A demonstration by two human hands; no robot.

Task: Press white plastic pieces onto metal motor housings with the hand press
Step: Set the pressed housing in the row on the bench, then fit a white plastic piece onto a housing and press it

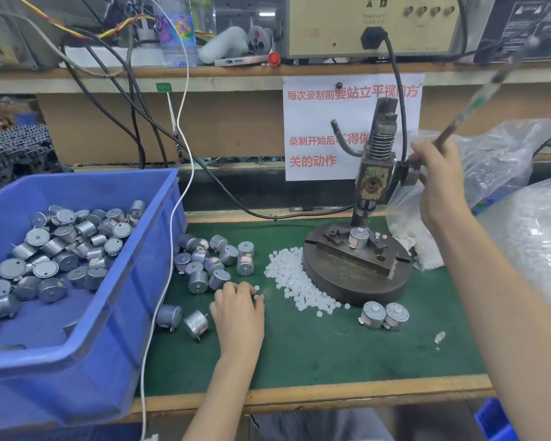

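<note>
1. The left hand [237, 308] rests on the green counter [331, 361] with its fingers curled and their tips touching stray white plastic pieces [296, 281]. Whether one is pinched cannot be told.
2. The right hand [439, 176] grips the raised lever [452, 127] of the hand press [374, 183].
3. One motor housing [359, 238] sits on the press base, between the hands.
4. The blue bin [77, 370], left of the left hand, holds heaped motor housings.
5. The clear bag [503, 154] behind the right hand holds white pieces.
</note>
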